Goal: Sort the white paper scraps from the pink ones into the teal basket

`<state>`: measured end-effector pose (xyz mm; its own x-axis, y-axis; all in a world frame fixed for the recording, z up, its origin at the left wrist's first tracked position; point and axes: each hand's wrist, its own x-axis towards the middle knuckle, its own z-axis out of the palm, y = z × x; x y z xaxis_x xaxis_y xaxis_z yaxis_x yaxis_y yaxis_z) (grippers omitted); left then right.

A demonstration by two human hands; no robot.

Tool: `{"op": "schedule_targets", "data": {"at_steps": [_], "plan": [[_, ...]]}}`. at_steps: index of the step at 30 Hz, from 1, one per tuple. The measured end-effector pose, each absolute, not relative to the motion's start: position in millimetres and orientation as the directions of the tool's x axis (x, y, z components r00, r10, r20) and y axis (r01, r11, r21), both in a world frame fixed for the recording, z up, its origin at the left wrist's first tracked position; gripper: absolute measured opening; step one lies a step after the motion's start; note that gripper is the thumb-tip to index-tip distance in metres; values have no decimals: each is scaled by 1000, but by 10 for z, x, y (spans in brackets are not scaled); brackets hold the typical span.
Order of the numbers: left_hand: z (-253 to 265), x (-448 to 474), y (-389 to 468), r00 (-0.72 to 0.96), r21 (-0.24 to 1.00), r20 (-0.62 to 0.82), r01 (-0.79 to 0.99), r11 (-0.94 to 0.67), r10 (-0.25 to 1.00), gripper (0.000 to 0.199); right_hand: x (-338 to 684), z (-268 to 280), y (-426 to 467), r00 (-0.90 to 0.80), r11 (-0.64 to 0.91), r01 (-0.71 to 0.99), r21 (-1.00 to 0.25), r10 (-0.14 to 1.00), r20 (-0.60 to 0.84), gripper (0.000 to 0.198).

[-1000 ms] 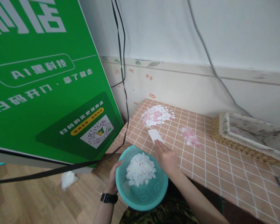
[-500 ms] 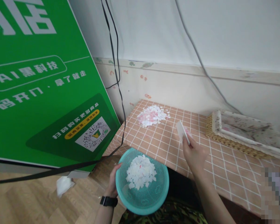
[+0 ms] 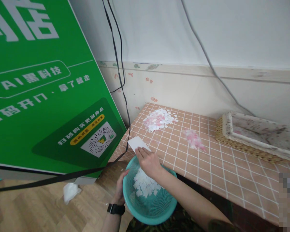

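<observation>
My left hand [image 3: 120, 190], with a dark band on its wrist, grips the left rim of a teal plastic basket [image 3: 154, 217]. A heap of white paper scraps [image 3: 146, 185] lies inside it. My right hand [image 3: 148, 161] is over the basket's far rim and holds a flat white card [image 3: 137, 143]. The card lies at the table's front edge, its left part bare and its right end under my fingers. A pile of white and pink scraps [image 3: 159, 119] sits at the table's far left corner. To the right of that pile is a flat pinkish patch [image 3: 193, 139].
The table wears a brown checked cloth [image 3: 222, 170]. A lined wicker basket [image 3: 256, 137] stands at the right by the wall. On the left is a big green panel [image 3: 45, 122], with a black strap [image 3: 62, 175] crossing in front. A white crumpled item [image 3: 71, 192] lies on the floor.
My right hand has moved left and toward me with the card, from mid-table to the basket's rim. The pinkish patch now shows fully. My left hand still holds the basket.
</observation>
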<state>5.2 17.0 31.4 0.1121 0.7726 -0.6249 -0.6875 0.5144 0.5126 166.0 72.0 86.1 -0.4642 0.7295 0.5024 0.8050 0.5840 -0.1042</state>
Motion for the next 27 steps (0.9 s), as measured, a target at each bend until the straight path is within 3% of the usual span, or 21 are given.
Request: {"op": "schedule_targets", "data": {"at_steps": [10,15,19,21,23,25,27], "plan": [[244,41,111,168,483,-674,-637,601,720,14,2544,787,561,-131,284,936,-209,830,542,44],[262,158,100,177,482,-689,-612,627,703,15,3003,859,531,130,41,961,-274,807,576,34],[208,244,78,203,470,-690,-604,643,695,17,3362,1017,538,419,-114,847,-519,743,522,35],[170,296,67,210,464,-695,-599,652,688,17,3572,1103,562,567,-134,713,-688,687,454,42],[133,357,60,221,448,-702,-602,661,677,16,3797,1168,612,628,-106,624,-775,658,416,47],[95,423,61,254,425,-703,-599,678,665,18,4011,1200,687,640,-120,622,-774,648,413,48],[50,483,73,290,404,-712,-575,711,640,21,4180,1196,773,604,-183,693,-697,675,423,46]]}}
